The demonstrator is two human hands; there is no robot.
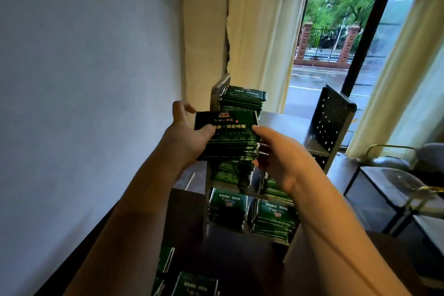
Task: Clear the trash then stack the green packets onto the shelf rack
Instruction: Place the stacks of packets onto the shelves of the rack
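Observation:
A thick bundle of green packets point(228, 138) is held in front of the shelf rack point(283, 125), level with its top shelf. My left hand point(186, 134) grips the bundle's left side, thumb on top. My right hand point(281, 154) holds its right side, thumb pressed on the top packet. Behind the bundle, a stack of green packets point(243, 97) sits at the left end of the top shelf. More stacks fill the middle shelf point(230, 173) and the lower shelf point(274, 221). Loose green packets point(195, 283) lie on the dark table below.
A white wall runs along the left. Cream curtains point(259, 31) hang behind the rack beside a large window. The rack's perforated black side panel point(330, 120) stands at the right. A glass side table point(394, 175) sits on the right.

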